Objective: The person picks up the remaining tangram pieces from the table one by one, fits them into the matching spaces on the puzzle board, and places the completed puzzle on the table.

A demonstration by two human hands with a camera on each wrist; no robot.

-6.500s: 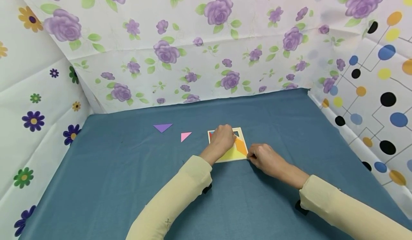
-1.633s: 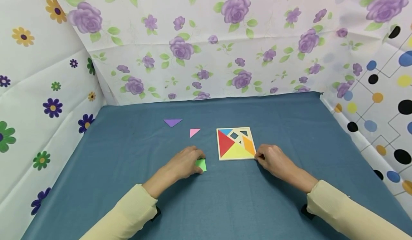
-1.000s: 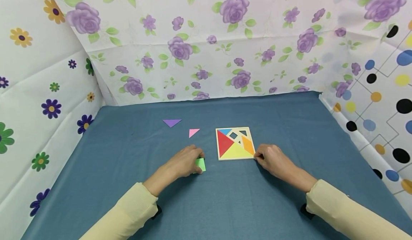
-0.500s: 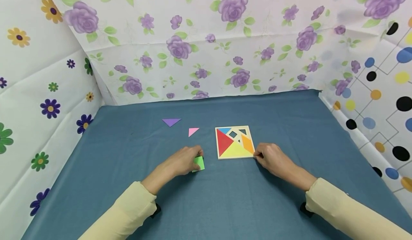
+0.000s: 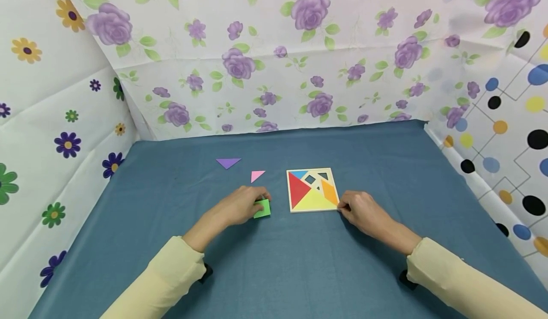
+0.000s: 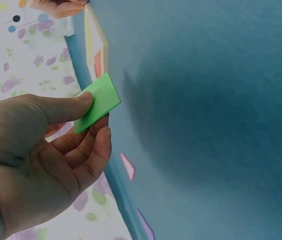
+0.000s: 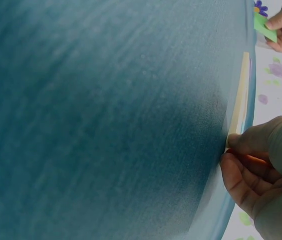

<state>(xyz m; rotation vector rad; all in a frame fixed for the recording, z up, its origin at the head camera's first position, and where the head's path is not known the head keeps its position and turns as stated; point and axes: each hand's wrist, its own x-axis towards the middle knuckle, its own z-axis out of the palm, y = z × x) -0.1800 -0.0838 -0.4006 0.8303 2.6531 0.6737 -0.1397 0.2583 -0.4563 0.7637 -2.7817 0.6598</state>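
Observation:
My left hand pinches a green square tangram piece between thumb and fingers, left of the wooden tangram tray. In the left wrist view the green piece stands tilted above the cloth, thumb on its face. The tray lies flat, with red, yellow, orange and blue pieces set in it and dark openings towards its upper right. My right hand holds the tray's near right corner; the right wrist view shows thumb and finger pinching its edge.
Behind the left hand, a pink triangle lies on the blue cloth. A purple triangle is farther back to the left. Patterned white sheets stand around the back and sides.
From over the tray, my left hand has come left and now holds the green square. Lately it has risen slightly away from me and the piece has turned. The right hand stays at the corner.

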